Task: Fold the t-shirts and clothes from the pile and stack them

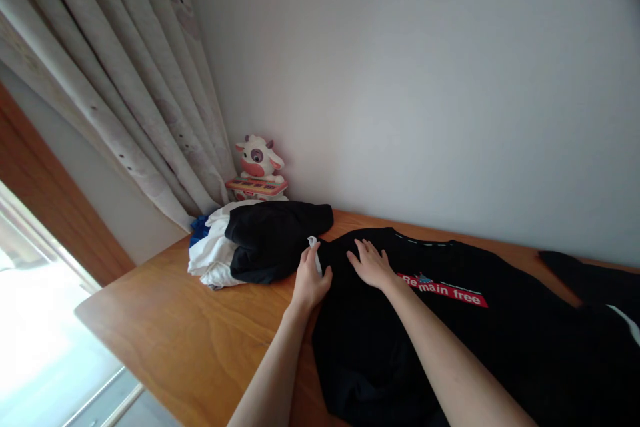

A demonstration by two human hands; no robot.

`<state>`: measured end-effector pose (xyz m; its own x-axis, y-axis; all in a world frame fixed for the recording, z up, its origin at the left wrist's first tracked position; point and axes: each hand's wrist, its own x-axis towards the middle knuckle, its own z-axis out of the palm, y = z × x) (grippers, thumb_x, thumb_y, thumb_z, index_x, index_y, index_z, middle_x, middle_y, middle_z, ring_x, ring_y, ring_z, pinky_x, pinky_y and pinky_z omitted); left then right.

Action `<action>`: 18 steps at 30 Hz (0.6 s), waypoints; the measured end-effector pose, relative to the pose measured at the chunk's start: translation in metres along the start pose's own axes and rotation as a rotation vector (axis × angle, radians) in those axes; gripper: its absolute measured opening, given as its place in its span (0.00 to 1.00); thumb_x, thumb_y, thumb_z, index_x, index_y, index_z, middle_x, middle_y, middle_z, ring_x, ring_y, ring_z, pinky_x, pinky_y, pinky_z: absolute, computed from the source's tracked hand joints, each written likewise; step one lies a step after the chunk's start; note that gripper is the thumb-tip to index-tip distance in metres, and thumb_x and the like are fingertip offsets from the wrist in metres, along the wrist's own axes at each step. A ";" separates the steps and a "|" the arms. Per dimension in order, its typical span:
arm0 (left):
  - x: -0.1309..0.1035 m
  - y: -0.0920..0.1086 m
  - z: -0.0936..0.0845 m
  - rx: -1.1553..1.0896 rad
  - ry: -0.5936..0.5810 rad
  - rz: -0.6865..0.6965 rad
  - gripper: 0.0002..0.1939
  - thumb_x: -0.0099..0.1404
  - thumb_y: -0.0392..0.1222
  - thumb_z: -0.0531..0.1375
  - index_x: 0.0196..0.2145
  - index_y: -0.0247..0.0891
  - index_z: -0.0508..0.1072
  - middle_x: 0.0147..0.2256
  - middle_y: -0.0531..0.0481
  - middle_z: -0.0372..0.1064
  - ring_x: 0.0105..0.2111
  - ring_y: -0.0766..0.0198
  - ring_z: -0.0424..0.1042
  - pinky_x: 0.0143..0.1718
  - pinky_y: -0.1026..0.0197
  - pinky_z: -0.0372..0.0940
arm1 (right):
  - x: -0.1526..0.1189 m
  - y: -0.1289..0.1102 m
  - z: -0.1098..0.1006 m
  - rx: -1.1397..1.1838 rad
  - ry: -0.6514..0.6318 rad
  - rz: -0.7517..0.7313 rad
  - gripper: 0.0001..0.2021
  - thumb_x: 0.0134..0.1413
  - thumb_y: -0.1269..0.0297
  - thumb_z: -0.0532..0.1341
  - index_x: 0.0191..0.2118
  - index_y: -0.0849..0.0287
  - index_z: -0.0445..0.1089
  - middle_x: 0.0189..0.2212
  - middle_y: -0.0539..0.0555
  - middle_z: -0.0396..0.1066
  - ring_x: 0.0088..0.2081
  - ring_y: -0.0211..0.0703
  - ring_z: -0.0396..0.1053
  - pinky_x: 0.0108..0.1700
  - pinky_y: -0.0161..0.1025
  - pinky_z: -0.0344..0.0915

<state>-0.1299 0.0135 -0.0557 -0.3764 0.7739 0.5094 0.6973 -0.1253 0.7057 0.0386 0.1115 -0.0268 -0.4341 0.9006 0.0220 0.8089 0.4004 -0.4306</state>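
Black shirt (370, 347) beneath spread right hand (375, 268), left hand (307, 285) at its edge, grip hard to tell

Bare forearms (273, 370) tapering to narrow wrists (299, 309), left hand (309, 284) and right hand (373, 267) bare, fingers (361, 250) slender.

ok so way in the back corner there's this little white toy cow (257, 155) with a pink muzzle and a dark patch round one eye, sitting behind a pinkish-red toy keyboard (257, 187), right up near the plain pale grey wall (400, 80). Next to it a long light curtain (125, 60) hangs in deep folds with a faint print and some small dark spots, and left of that runs a slanted brown wooden strip (50, 193), then a blown-out bright area with a pale rail (123, 405) below, by the wood-grain tabletop (190, 320)
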 end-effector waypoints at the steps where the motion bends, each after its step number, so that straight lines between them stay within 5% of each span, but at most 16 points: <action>1: 0.001 0.000 0.000 0.003 -0.019 -0.009 0.27 0.58 0.30 0.62 0.56 0.36 0.72 0.55 0.38 0.70 0.56 0.50 0.72 0.61 0.47 0.65 | -0.008 -0.002 0.000 0.024 0.034 -0.017 0.29 0.69 0.52 0.50 0.69 0.62 0.58 0.70 0.68 0.53 0.72 0.59 0.48 0.68 0.66 0.44; 4: 0.002 -0.002 -0.001 -0.005 -0.080 -0.022 0.20 0.61 0.28 0.59 0.50 0.39 0.76 0.50 0.42 0.76 0.51 0.53 0.76 0.59 0.49 0.68 | -0.037 -0.006 0.005 0.118 0.144 -0.094 0.23 0.66 0.55 0.55 0.62 0.59 0.67 0.66 0.66 0.61 0.67 0.60 0.57 0.67 0.63 0.49; 8: 0.001 -0.002 0.002 0.030 -0.041 0.028 0.25 0.61 0.27 0.57 0.55 0.36 0.73 0.57 0.38 0.70 0.57 0.51 0.72 0.61 0.48 0.66 | -0.069 -0.005 0.016 0.312 0.268 -0.177 0.17 0.62 0.59 0.58 0.54 0.56 0.72 0.58 0.62 0.71 0.61 0.57 0.66 0.67 0.59 0.52; 13: -0.008 0.028 0.002 0.140 -0.018 0.260 0.30 0.64 0.27 0.53 0.63 0.35 0.65 0.64 0.35 0.62 0.65 0.48 0.62 0.65 0.41 0.61 | -0.073 0.004 0.019 0.642 0.353 -0.176 0.20 0.64 0.49 0.54 0.52 0.57 0.71 0.53 0.61 0.74 0.56 0.52 0.71 0.60 0.50 0.65; 18: -0.023 0.074 -0.007 0.162 -0.375 0.598 0.36 0.67 0.32 0.55 0.71 0.44 0.52 0.71 0.42 0.48 0.69 0.50 0.53 0.66 0.43 0.59 | -0.067 0.014 0.007 0.960 0.341 -0.048 0.32 0.67 0.39 0.44 0.63 0.58 0.61 0.52 0.60 0.76 0.49 0.50 0.76 0.48 0.45 0.74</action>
<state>-0.0741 -0.0174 -0.0117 0.3116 0.7663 0.5619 0.8111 -0.5226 0.2629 0.0755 0.0556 -0.0408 -0.2005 0.9475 0.2491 0.0693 0.2673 -0.9611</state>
